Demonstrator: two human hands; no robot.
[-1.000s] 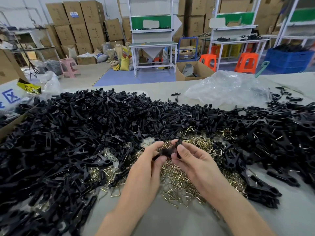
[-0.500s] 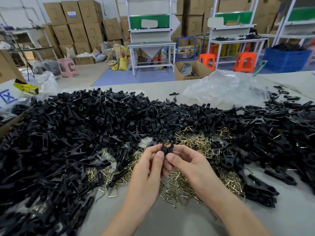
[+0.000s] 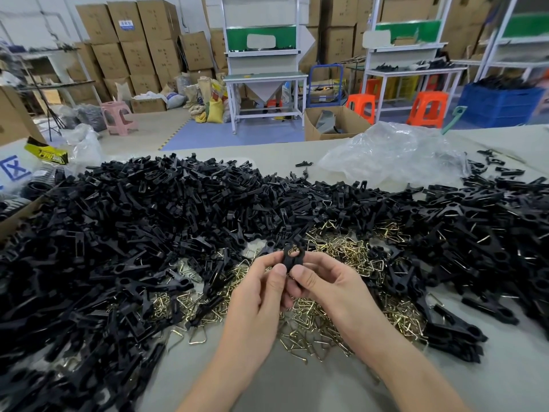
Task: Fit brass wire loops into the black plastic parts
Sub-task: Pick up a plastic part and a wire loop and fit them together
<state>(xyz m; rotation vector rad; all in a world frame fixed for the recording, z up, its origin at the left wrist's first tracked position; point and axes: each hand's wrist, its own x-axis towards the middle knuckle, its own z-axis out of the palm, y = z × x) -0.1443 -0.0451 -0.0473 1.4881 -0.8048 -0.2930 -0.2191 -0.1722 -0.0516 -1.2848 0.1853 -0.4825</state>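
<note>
Left hand [image 3: 261, 289] and right hand [image 3: 323, 282] both pinch one black part [image 3: 292, 257], raised above the wire loops [image 3: 341, 257] on the counter [image 3: 282, 382]. Risk: part slipping from thumbs, loop seating crooked.

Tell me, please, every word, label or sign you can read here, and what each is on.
"区", large, blue, possibly cut off: white carton at the left edge.
Yellow lettering, too blurred to read: black-and-yellow packet.
Blue label, too small to read: stacked cardboard box.
Black plastic part being held: no text visible.
</note>
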